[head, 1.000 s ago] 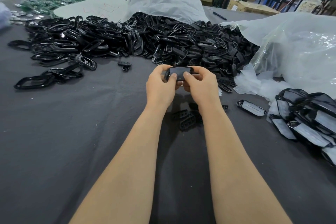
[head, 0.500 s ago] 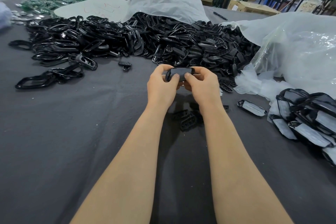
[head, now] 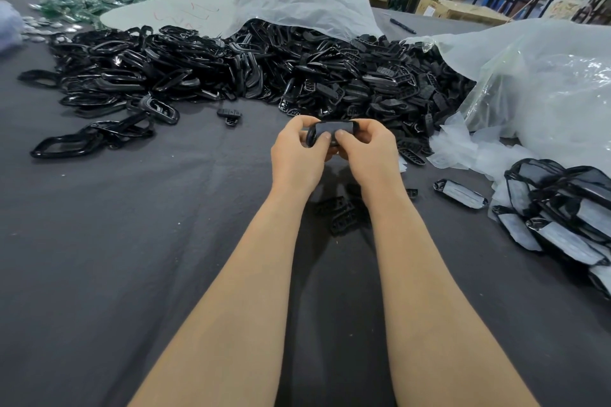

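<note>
Both hands hold one small black plastic key-fob shell (head: 334,128) above the dark grey table cloth (head: 132,241), near the middle of the view. My left hand (head: 296,155) grips its left end and my right hand (head: 367,150) grips its right end, with both thumbs pressed on its near face. A few loose black button pads (head: 340,216) lie on the cloth under my wrists. Behind the hands spreads a big heap of black plastic shells and frames (head: 264,73).
Finished shells wrapped in grey film (head: 568,218) are piled at the right, one single piece (head: 460,193) apart from them. White and clear plastic bags (head: 535,82) lie behind and to the right. Green circuit boards (head: 96,0) sit far left. Benches and cardboard boxes stand beyond.
Both hands stay in place on the shell. The thumbs have shifted slightly closer together on its near face.
</note>
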`<state>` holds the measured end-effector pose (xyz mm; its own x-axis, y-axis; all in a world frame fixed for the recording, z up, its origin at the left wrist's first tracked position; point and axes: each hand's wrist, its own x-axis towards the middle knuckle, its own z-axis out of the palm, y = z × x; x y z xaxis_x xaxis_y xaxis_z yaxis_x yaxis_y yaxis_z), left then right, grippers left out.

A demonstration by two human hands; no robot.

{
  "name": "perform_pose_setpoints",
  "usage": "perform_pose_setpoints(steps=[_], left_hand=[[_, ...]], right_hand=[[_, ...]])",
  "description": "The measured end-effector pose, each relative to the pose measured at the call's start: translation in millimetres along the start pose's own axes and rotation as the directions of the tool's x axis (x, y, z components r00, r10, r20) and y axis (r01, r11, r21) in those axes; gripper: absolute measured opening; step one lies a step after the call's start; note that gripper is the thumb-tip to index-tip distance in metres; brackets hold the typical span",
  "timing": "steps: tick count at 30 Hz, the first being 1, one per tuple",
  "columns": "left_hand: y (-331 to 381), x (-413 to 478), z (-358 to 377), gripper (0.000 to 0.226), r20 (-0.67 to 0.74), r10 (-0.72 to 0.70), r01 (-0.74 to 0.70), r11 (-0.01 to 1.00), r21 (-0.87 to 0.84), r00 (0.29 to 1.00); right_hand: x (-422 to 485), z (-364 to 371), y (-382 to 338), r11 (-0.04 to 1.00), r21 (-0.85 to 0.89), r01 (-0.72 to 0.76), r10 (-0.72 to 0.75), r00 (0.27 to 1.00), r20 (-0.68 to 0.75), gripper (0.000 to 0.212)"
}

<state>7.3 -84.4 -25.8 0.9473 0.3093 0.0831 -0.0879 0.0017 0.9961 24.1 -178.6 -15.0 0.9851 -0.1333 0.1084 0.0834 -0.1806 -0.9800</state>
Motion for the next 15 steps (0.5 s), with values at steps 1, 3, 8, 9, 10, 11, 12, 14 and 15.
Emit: perform_pose_setpoints(steps=[1,3,8,9,10,11,12,14,15], left_hand=[[0.2,0.6,-0.4,0.021,0.003,-0.002,0.002,1.000,-0.001,1.000],[0.3,1.0,-0.4,0.023,0.016,0.000,0.000,1.000,0.008,1.000],[-0.9,1.0,0.6,0.026,0.028,0.017,-0.018,1.000,0.017,0.999],[-1.2,1.1,0.7,0.026,0.022,0.020,-0.020,1.000,0.020,1.000],[-1.4,1.1,0.9,0.027,0.016,0.023,-0.024,0.999,0.026,1.000],[-1.5,0.9,0.9,0.028,0.014,0.027,-0.028,0.999,0.032,1.000],[-1.6,0.6,1.0,0.028,0.015,0.032,-0.032,0.999,0.041,0.999],[-1.9,0.0,1.1,0.029,0.020,0.042,-0.043,0.997,0.059,0.999],[-2.1,0.0,1.0,0.029,0.023,0.047,-0.049,0.997,0.066,0.999]], right_hand=[[-0.4,0.2,-0.5,1.000,0.019,-0.001,0.001,1.000,0.006,0.013],[-1.3,0.3,-1.7,0.998,0.068,-0.003,0.002,1.000,0.014,0.013],[-1.0,-0.6,-1.5,0.998,0.058,0.006,-0.008,1.000,0.030,0.008],[-0.7,-1.0,-1.0,0.999,0.027,0.019,-0.020,0.999,0.035,0.007],[-0.2,-1.5,-0.4,1.000,0.003,0.031,-0.031,0.999,0.038,0.007],[0.2,-1.9,0.2,0.999,-0.009,0.038,-0.038,0.999,0.039,0.007],[0.7,-2.3,0.8,0.999,-0.016,0.040,-0.040,0.998,0.041,0.008],[1.6,-3.2,2.8,0.999,-0.019,0.032,-0.031,0.999,0.044,0.012],[2.0,-3.8,3.6,1.000,-0.015,0.020,-0.019,0.999,0.047,0.014]])
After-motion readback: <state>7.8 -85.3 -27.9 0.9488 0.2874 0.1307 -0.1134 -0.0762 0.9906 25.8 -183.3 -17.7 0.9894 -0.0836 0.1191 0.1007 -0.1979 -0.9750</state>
